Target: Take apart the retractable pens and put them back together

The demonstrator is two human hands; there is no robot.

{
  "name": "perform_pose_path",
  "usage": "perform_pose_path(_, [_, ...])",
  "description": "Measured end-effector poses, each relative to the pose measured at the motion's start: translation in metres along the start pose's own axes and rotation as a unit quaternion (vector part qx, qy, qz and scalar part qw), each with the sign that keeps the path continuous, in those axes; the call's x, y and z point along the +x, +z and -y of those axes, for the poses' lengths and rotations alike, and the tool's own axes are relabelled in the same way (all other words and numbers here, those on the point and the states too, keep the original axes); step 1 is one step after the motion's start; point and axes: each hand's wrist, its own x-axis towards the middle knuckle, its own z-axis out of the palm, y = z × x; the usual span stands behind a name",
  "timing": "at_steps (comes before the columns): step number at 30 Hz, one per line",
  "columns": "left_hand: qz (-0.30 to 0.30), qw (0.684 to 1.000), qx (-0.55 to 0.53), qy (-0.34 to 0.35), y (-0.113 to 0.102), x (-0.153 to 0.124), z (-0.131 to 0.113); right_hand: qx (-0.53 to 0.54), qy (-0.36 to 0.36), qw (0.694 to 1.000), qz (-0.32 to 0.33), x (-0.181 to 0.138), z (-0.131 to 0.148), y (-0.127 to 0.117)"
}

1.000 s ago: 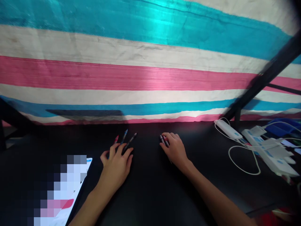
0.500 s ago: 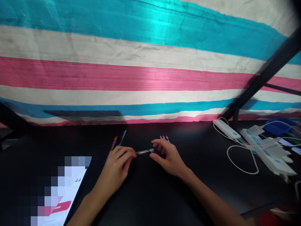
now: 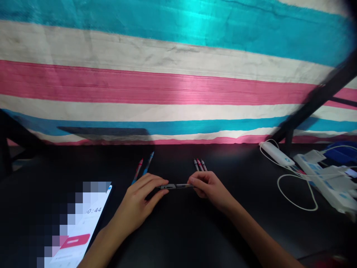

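Observation:
A dark grey pen with a clear section (image 3: 178,186) lies level between my hands, just over the black desk. My left hand (image 3: 146,193) pinches its left end between thumb and fingers. The pen's right end is in the closed fingers of my right hand (image 3: 209,188). Beyond my left hand lie a red pen (image 3: 138,168) and a blue pen (image 3: 149,161), their lower ends partly hidden by that hand. Past my right hand, several pens (image 3: 199,164) lie side by side, one with red on it; my fingers cover their near ends.
A lit phone (image 3: 80,230) lies at the front left of the black desk (image 3: 173,238). White power strips (image 3: 326,178) and looping cables (image 3: 297,209) occupy the right side. A striped sheet (image 3: 167,89) hangs behind, with dark frame bars (image 3: 315,100) at the sides.
My right hand's fingers, apart near the pen before, have closed on its right end. The pen shows more of its dark grey part now. The view has shifted slightly.

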Motion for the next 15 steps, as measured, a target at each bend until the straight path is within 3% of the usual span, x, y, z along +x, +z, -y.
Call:
perform_pose_path(8, [-0.044, 0.999, 0.015, 0.021, -0.001, 0.003, -0.004, 0.009, 0.053, 0.993, 0.109, -0.002, -0.001, -0.006])
perform_pose_path(15, [-0.010, 0.999, 0.020, 0.050, -0.001, 0.001, -0.002, 0.033, 0.067, 0.987, 0.140, -0.002, 0.001, -0.014])
